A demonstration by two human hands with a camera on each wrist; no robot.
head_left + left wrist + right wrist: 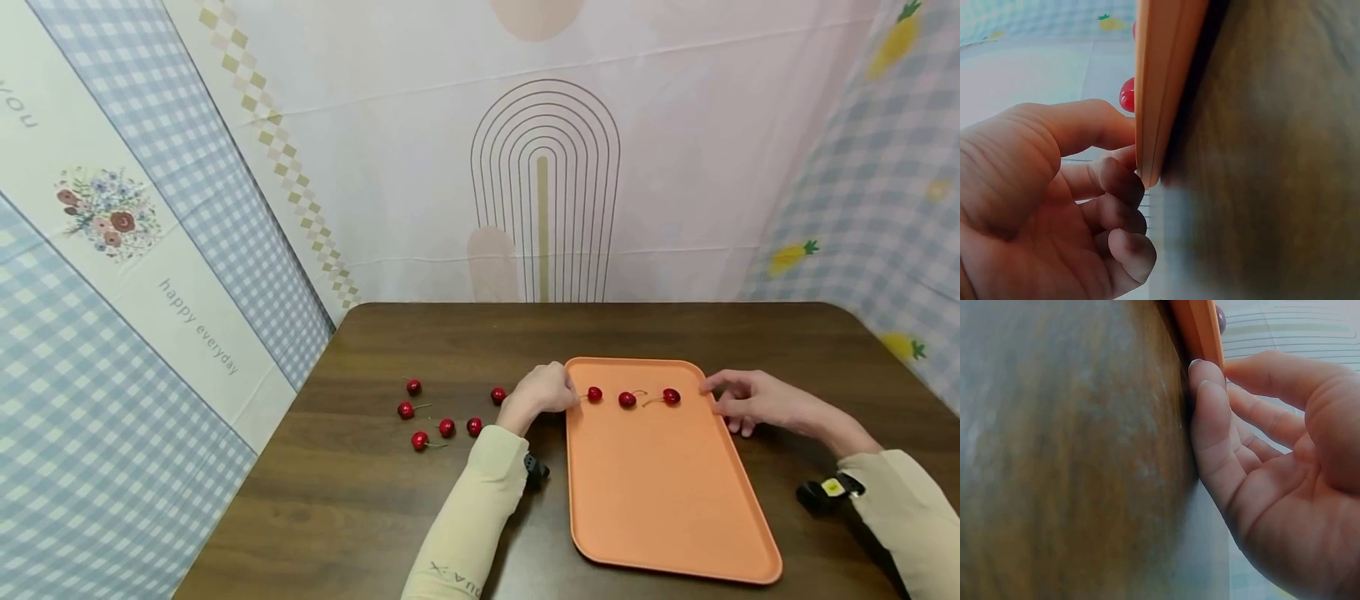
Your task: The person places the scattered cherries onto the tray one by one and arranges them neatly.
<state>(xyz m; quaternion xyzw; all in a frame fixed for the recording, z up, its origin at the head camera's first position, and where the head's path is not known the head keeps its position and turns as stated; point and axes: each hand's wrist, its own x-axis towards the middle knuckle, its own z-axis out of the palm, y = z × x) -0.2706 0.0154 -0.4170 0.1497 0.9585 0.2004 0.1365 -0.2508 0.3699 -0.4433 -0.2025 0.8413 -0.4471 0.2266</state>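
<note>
Looking down from the head view, we have our left hand (542,392) at the tray (660,492) edge, fingers pinching the stem of a cherry (594,394) just set inside; six loose cherries (447,427) wait on the counter (360,500). Our right hand (750,402) steadies the far rim.

At the left wrist, curled fingers (1119,178) touch the rim; we should release gently so nothing rolls.

At the right wrist, relaxed fingers (1210,419) press the rim without gripping it.
</note>
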